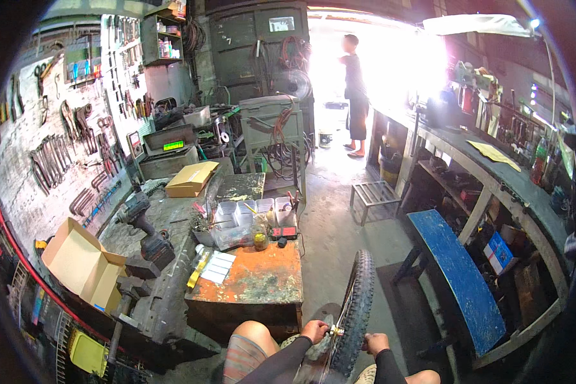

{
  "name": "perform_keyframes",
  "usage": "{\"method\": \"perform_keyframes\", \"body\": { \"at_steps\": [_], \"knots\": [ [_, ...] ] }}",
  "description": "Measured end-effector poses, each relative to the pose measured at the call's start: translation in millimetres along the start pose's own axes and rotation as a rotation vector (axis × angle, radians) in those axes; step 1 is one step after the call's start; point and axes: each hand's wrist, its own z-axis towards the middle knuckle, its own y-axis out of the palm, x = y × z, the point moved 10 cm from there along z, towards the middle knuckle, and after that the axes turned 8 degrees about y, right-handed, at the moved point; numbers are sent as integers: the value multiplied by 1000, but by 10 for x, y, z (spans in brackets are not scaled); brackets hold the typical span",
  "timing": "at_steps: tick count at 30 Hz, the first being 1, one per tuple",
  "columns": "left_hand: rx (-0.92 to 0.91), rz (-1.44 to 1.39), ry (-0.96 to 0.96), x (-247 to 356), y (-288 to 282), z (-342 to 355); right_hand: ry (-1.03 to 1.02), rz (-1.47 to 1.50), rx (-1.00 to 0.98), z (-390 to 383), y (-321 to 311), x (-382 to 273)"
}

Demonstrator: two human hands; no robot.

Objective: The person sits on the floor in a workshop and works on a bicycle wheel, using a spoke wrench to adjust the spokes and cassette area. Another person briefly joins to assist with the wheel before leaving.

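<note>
A bicycle wheel (355, 308) with a knobby black tyre stands upright between my knees, seen nearly edge-on. On its left side my left hand (315, 331) is closed, its fingertips at the end of the axle (336, 330), which looks shiny and metallic at the hub. To the right of the tyre, my right hand (376, 343) is closed with curled fingers. Whatever it may hold is hidden by the hand and the tyre. Dark sleeves cover both forearms.
Ahead stands an orange worn table (262, 275) with plastic bins (246, 211). A workbench with a cordless drill (146, 227), vise (131, 291) and open cardboard box (86, 265) is left. A blue bench (457, 278) stands right. Another person (354, 96) stands by the doorway.
</note>
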Motion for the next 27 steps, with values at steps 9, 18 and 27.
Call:
{"method": "perform_keyframes", "body": {
  "at_steps": [9, 18, 27],
  "knots": [
    [23, 82, 41, -151, -141, 78, 453, 611, -220, -70, 321, 223],
    [42, 158, 75, -89, -326, 0, -70, 663, -216, 83, 153, -461],
    [17, 55, 66, -41, -29, 110, 223, -11, -190, 205, 196, 361]
  ]
}}
